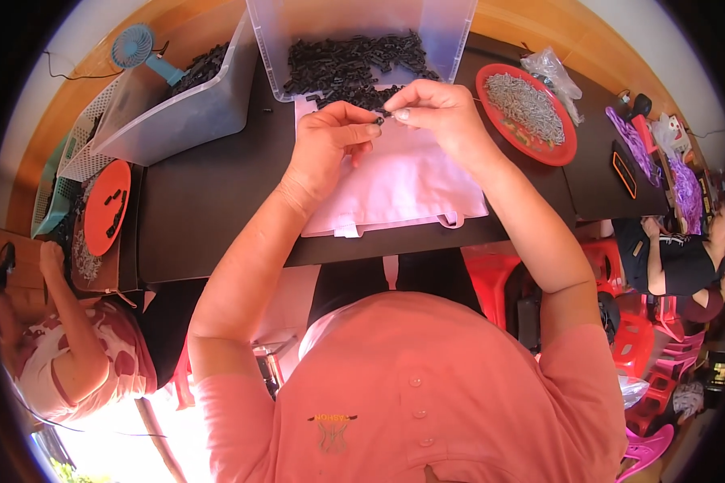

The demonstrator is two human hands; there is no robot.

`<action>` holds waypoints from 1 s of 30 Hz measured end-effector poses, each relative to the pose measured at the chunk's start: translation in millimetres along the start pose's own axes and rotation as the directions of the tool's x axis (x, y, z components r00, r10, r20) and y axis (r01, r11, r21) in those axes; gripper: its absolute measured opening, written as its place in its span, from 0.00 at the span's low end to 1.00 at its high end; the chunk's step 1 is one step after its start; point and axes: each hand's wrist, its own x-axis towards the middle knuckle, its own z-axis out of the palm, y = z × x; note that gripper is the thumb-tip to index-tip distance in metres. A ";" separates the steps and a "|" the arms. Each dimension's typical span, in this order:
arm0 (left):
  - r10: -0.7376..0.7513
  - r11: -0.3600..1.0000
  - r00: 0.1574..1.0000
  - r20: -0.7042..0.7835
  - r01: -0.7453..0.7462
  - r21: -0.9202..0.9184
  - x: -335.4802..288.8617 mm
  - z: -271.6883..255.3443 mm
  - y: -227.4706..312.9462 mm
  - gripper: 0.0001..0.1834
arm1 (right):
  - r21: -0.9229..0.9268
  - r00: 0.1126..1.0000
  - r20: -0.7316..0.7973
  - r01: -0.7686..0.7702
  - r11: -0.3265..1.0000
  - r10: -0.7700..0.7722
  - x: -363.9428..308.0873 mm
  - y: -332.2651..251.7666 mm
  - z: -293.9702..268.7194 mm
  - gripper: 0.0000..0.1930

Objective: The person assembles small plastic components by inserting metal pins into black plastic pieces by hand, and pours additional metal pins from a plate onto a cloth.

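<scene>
1. Pinching a small black piece (378, 121), the left hand (324, 145) has thumb and forefinger closed on it; the other fingers curl loosely.
2. Right hand (441, 111): thumb and forefinger meet just beside the piece; whether they grip it or a separate part is too small to tell.
3. Location of the piece: between the two hands, above the upper part of a pink cloth (395, 189) spread on a dark table (205, 213).
4. Clear bin (267, 48), beyond the hands: its open side faces the person, with a heap of black pieces (354, 60) spreading onto the cloth.
5. Red plate (569, 153), right of the cloth: it bears a mound of thin silvery pieces (525, 105); a clear plastic bag (559, 74) lies beside it.
6. Second bin (177, 129), left: it also contains black pieces, with a blue fan (133, 47) at its far end.
7. Orange-red plate (101, 213), far left: a few black pieces lie on it, near a seated co-worker (89, 354).
</scene>
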 end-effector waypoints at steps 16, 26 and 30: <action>-0.051 0.997 0.997 0.060 0.054 -0.049 -3.7 2.6 -0.3 0.06 | -0.159 0.980 -0.026 0.193 0.968 -0.200 -9.3 -0.7 23.2 0.06; -0.077 0.994 0.996 0.046 0.080 -0.069 -3.9 4.7 0.6 0.08 | -0.611 0.968 -0.028 0.180 0.771 -0.249 -3.4 5.7 -40.8 0.07; -0.083 0.991 0.993 0.080 0.091 -0.097 -2.4 5.7 0.6 0.08 | -0.816 0.983 -0.002 0.106 0.568 -0.185 -6.6 32.3 -56.7 0.07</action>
